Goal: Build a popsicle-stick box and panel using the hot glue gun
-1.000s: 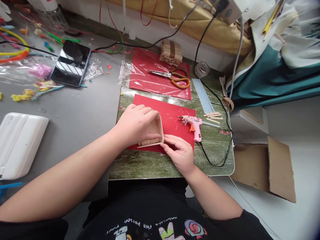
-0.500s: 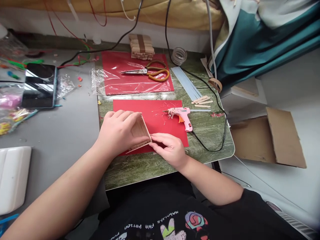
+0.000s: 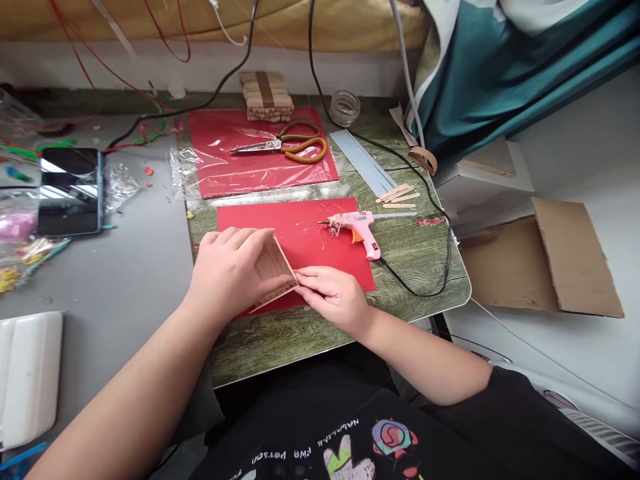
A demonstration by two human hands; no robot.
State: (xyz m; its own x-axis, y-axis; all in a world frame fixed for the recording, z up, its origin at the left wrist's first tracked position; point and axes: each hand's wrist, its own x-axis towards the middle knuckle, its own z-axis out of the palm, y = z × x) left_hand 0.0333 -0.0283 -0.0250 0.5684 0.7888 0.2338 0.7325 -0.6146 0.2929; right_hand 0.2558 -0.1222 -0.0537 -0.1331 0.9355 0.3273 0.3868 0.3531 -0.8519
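My left hand is wrapped around a small box-like piece made of wooden craft sticks, fingers over its top edge and thumb along the inside. At the near right corner of that piece, my right hand pinches with thumb and fingertips; anything small between them is hidden. Both hands are over a red sheet. Just beyond my right hand lies a pink glue gun with an orange trigger, its nozzle pointing left and glue strings around it.
Scissors rest on plastic-wrapped red sheets, near a banded stack of craft sticks. Glue sticks and loose craft sticks lie to the right. A black cord loops along the right side. A phone is at left.
The view has shifted a little, so the table's things sit slightly differently in the frame. Both hands keep the same hold on the craft-stick piece.
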